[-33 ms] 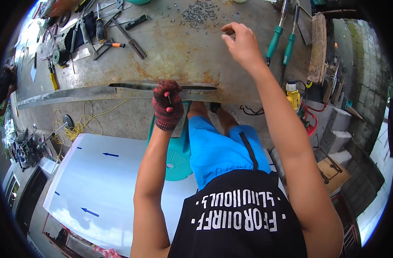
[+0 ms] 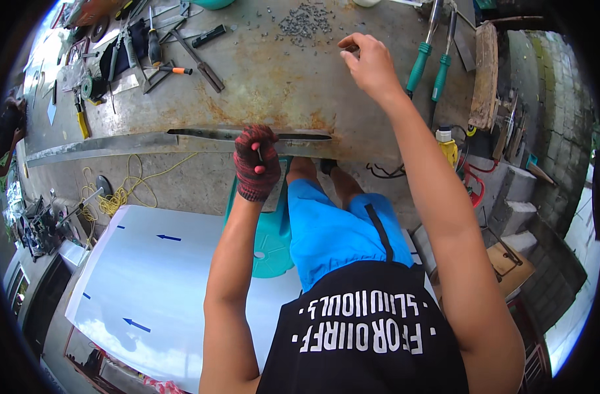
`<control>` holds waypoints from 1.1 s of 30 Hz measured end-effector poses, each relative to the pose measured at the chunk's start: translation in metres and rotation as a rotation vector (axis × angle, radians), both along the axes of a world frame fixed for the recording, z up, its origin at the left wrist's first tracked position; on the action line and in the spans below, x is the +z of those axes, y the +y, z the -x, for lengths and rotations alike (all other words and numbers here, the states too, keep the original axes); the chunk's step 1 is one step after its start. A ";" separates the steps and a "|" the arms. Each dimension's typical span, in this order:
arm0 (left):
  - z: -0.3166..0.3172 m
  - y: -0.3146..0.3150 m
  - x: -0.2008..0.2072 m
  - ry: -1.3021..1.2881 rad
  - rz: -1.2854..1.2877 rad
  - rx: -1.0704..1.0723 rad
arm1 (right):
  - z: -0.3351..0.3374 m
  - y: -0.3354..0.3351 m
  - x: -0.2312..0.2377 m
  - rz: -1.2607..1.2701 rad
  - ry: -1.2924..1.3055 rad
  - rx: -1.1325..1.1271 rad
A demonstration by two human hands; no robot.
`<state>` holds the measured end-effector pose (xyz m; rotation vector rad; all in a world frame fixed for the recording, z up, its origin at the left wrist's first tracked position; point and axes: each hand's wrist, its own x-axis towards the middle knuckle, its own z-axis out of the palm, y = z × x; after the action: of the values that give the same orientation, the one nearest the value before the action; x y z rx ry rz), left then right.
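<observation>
My left hand point(image 2: 256, 161), in a dark red and black knitted glove, is closed around a tool with red-tipped handles point(image 2: 258, 157); most of the tool is hidden in the fist. It is over a long narrow metal strip point(image 2: 204, 134) at the table's near edge. My bare right hand point(image 2: 371, 62) hovers above the table, farther off and to the right. Its fingers are bent, with thumb and forefinger tips slightly apart and nothing visible between them. Many small grey metal pieces point(image 2: 304, 23) lie in a scattered heap just beyond it.
On the worn metal table point(image 2: 280, 85), hand tools including a screwdriver point(image 2: 153, 46) and a hammer point(image 2: 198, 60) lie at left. Two long green-handled tools point(image 2: 419, 69) and a wooden block point(image 2: 485, 75) are at right. Below are a green stool point(image 2: 271, 253) and a yellow cord point(image 2: 119, 200).
</observation>
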<state>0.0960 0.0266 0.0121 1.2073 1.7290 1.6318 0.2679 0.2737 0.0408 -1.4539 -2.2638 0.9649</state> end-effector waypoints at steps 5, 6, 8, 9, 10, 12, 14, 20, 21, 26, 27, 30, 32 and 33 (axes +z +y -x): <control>0.005 -0.004 0.007 0.151 0.058 -0.075 | 0.025 0.032 -0.025 -0.014 -0.071 0.112; 0.006 -0.003 0.005 0.151 0.056 -0.074 | 0.032 0.036 -0.028 -0.094 -0.074 0.136; 0.006 -0.007 0.002 0.119 0.070 -0.069 | 0.048 0.036 -0.028 -0.167 -0.072 0.166; 0.006 -0.009 0.000 0.120 0.073 -0.066 | 0.055 0.038 -0.027 -0.148 -0.113 0.183; 0.004 -0.008 -0.001 0.087 0.049 -0.045 | 0.060 0.040 -0.027 -0.129 -0.156 0.198; 0.002 -0.008 -0.002 0.053 0.026 -0.023 | 0.067 0.041 -0.028 -0.132 -0.185 0.211; 0.002 -0.006 0.001 0.055 0.045 -0.035 | 0.070 0.043 -0.028 -0.139 -0.213 0.225; 0.001 -0.005 0.006 0.020 0.034 -0.055 | 0.074 0.042 -0.027 -0.176 -0.233 0.253; 0.001 -0.006 0.006 0.021 0.036 -0.051 | 0.074 0.042 -0.025 -0.166 -0.258 0.283; 0.002 -0.006 0.004 0.030 -0.010 -0.057 | 0.077 0.046 -0.025 -0.201 -0.235 0.286; 0.003 -0.007 0.003 0.032 -0.011 -0.055 | 0.079 0.048 -0.025 -0.198 -0.234 0.274; 0.003 -0.005 0.003 0.061 -0.004 -0.066 | 0.077 0.055 -0.028 -0.183 -0.269 0.280; 0.004 -0.003 0.008 0.133 -0.009 -0.059 | 0.077 0.055 -0.028 -0.175 -0.299 0.302; 0.004 -0.004 0.007 0.133 -0.008 -0.057 | 0.076 0.055 -0.027 -0.149 -0.318 0.316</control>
<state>0.0921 0.0229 0.0186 1.3844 1.7519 1.5585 0.1916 0.3286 0.0135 -1.2858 -2.7928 0.6600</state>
